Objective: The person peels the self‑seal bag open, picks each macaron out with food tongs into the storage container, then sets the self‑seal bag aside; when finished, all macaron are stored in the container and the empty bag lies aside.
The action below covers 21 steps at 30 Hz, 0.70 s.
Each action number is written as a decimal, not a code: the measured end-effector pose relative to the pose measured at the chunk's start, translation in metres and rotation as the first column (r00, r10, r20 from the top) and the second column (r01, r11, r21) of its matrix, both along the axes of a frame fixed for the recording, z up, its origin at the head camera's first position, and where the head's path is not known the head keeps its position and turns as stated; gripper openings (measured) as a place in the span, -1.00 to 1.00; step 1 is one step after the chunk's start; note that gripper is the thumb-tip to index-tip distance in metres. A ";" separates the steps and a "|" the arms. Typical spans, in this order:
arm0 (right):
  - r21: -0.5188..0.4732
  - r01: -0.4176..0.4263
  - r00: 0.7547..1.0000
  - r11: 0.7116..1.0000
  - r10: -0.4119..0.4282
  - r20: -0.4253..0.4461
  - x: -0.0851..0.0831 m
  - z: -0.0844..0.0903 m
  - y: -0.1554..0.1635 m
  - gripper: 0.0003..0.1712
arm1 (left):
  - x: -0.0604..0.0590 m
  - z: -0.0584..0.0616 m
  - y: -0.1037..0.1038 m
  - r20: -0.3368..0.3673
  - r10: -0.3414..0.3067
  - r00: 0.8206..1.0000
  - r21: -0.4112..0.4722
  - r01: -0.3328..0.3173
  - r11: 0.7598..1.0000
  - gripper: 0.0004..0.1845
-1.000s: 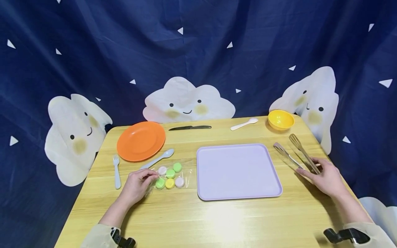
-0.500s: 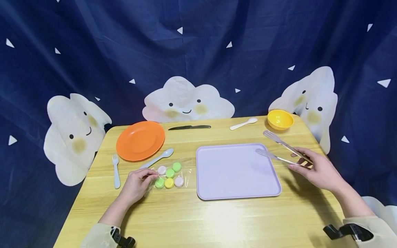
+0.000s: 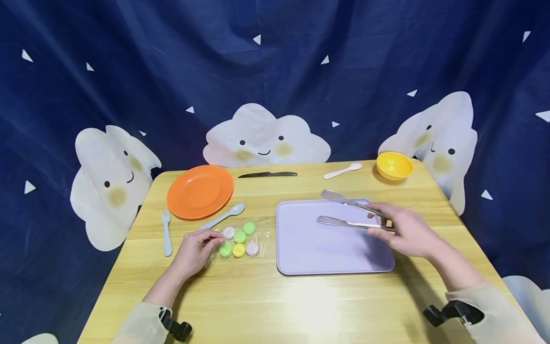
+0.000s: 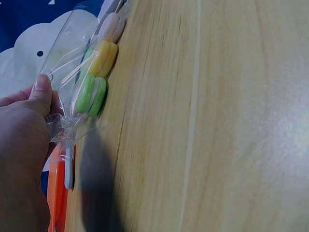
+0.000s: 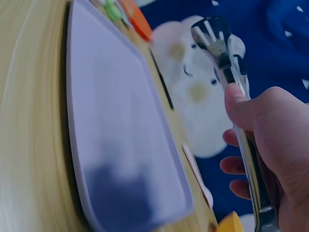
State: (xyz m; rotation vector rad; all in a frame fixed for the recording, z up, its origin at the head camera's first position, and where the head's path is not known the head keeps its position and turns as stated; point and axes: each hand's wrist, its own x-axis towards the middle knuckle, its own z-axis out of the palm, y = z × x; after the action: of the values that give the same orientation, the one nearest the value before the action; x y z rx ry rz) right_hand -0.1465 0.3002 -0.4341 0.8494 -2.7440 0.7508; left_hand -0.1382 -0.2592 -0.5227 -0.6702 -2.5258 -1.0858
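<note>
My left hand pinches the edge of a clear plastic bag between thumb and fingers. Inside the bag lie several macarons, green, yellow and pale lilac. My right hand grips a pair of metal tongs by the handle end. The two tong arms stand apart, pointing left over the lilac tray, which carries the hand's shadow. In the right wrist view the slotted tong head rises beyond the thumb.
An orange plate stands at the back left, with a pale blue fork and a blue spoon beside it. Along the back edge lie a black knife and a pale pink spoon. A yellow bowl sits at the back right.
My right hand has lifted the tongs from the table's right side and carried them left over the tray. The left hand has stayed at the bag. The head view has shifted slightly.
</note>
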 end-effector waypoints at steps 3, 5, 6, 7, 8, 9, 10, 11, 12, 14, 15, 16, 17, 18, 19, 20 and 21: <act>0.052 -0.031 0.999 0.998 0.030 0.020 -0.007 -0.003 -0.020 -0.46 | 0.000 0.000 0.000 -0.003 0.000 1.000 0.010 0.000 1.000 -0.77; 0.079 -0.046 0.999 0.996 0.044 0.026 -0.012 -0.007 -0.032 -0.49 | 0.000 0.000 0.001 -0.008 -0.003 1.000 0.021 0.003 1.000 -0.77; 0.089 -0.054 0.998 0.995 0.051 0.029 -0.015 -0.009 -0.038 -0.49 | 0.000 0.000 0.001 -0.007 -0.004 1.000 0.028 0.004 1.000 -0.76; 0.100 -0.061 0.998 0.993 0.058 0.033 -0.017 -0.012 -0.044 -0.50 | 0.001 0.000 0.002 -0.010 -0.005 1.000 0.033 0.005 0.999 -0.76; 0.110 -0.065 0.997 0.992 0.061 0.037 -0.019 -0.014 -0.049 -0.50 | 0.001 0.000 0.002 -0.008 -0.005 1.000 0.041 0.006 0.999 -0.76; 0.119 -0.072 0.997 0.990 0.068 0.039 -0.021 -0.017 -0.055 -0.50 | 0.001 0.000 0.003 -0.008 -0.004 1.000 0.046 0.005 0.999 -0.76; 0.131 -0.078 0.997 0.988 0.073 0.040 -0.023 -0.019 -0.060 -0.50 | 0.001 0.000 0.003 -0.007 -0.002 1.000 0.052 0.003 0.999 -0.76; 0.141 -0.085 0.996 0.986 0.080 0.041 -0.025 -0.021 -0.065 -0.49 | 0.002 0.000 0.003 -0.008 -0.001 1.000 0.053 0.002 0.999 -0.76; 0.148 -0.093 0.995 0.985 0.088 0.042 -0.026 -0.023 -0.070 -0.48 | 0.002 0.000 0.004 -0.010 0.001 1.000 0.055 0.000 0.998 -0.76; 0.162 -0.102 0.994 0.982 0.095 0.052 -0.028 -0.026 -0.080 -0.46 | 0.002 0.000 0.004 -0.010 0.002 1.000 0.058 -0.001 0.998 -0.77; 0.168 -0.107 0.993 0.980 0.098 0.060 -0.029 -0.027 -0.085 -0.46 | 0.002 0.000 0.004 -0.010 0.002 1.000 0.058 -0.002 0.998 -0.77; 0.175 -0.110 0.993 0.978 0.099 0.070 -0.030 -0.027 -0.089 -0.46 | 0.002 0.000 0.004 -0.010 0.002 1.000 0.060 -0.001 0.998 -0.77; 0.180 -0.112 0.992 0.977 0.100 0.077 -0.031 -0.028 -0.094 -0.45 | 0.002 0.000 0.004 -0.011 0.001 1.000 0.061 0.000 0.998 -0.78; 0.186 -0.112 0.991 0.976 0.097 0.087 -0.032 -0.029 -0.098 -0.45 | 0.002 -0.001 0.004 -0.011 0.002 1.000 0.064 -0.001 0.998 -0.77; 0.193 -0.113 0.991 0.975 0.096 0.094 -0.033 -0.029 -0.103 -0.45 | 0.002 -0.001 0.004 -0.010 0.002 1.000 0.066 -0.001 0.998 -0.77; 0.198 -0.114 0.990 0.973 0.096 0.099 -0.034 -0.030 -0.107 -0.46 | 0.002 -0.001 0.004 -0.010 0.002 1.000 0.068 -0.001 0.998 -0.77; 0.204 -0.118 0.990 0.972 0.098 0.102 -0.035 -0.030 -0.111 -0.46 | 0.002 -0.001 0.004 -0.010 0.002 1.000 0.072 -0.001 0.997 -0.77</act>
State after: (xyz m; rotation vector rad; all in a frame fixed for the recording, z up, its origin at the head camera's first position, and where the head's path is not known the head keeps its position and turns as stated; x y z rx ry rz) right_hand -0.1815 0.1896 -0.4645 1.0381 -2.9170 0.5368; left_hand -0.1366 -0.2557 -0.5240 -0.6529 -2.4660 -1.1635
